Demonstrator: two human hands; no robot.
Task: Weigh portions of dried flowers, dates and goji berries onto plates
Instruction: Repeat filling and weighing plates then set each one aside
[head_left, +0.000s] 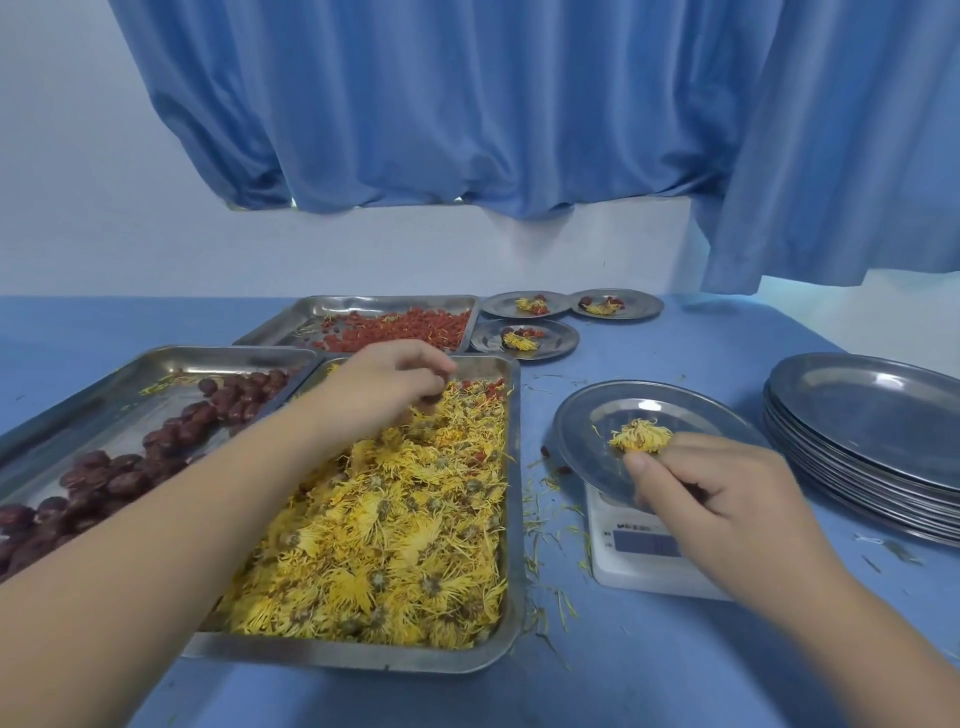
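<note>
A steel tray (511, 571) of dried yellow flowers (395, 530) lies in front of me. Left of it is a tray of dark red dates (104, 478), and behind it a tray of goji berries (410, 327). My left hand (389, 387) hovers over the far end of the flower tray, fingers curled round something small and dark that looks like a date. A steel plate (582, 431) sits tilted on a white scale (639, 551). My right hand (711, 499) pinches a dried flower (641, 435) over that plate.
Three small plates (524, 339) with mixed portions stand at the back near the wall. A stack of empty steel plates (872, 431) sits at the right. Loose petals and a few berries litter the blue table (623, 665) between tray and scale. A blue curtain hangs behind.
</note>
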